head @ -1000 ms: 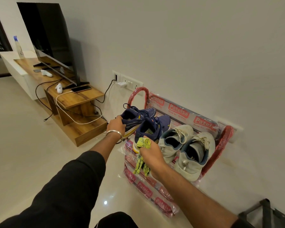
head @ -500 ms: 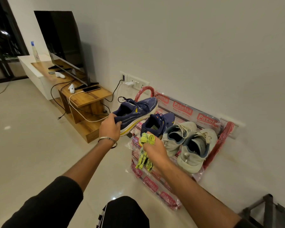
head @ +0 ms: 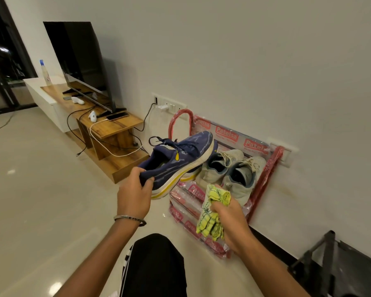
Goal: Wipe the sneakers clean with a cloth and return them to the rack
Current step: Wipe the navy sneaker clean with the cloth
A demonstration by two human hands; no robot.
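Here, rack (head: 263,179) holding pale sneakers (head: 227,170), left hand (head: 135,194) gripping navy sneaker (head: 180,159)

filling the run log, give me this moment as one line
left hand grips navy sneaker heel, off rack | right hand holds yellow cloth | wiping not started

Plain white wall (head: 244,61); glossy cream floor (head: 41,200); wooden TV unit (head: 116,129) w/ dark TV (head: 77,58)

Two sneakers (head: 229,170) on rack (head: 263,179), against wall (head: 244,61)
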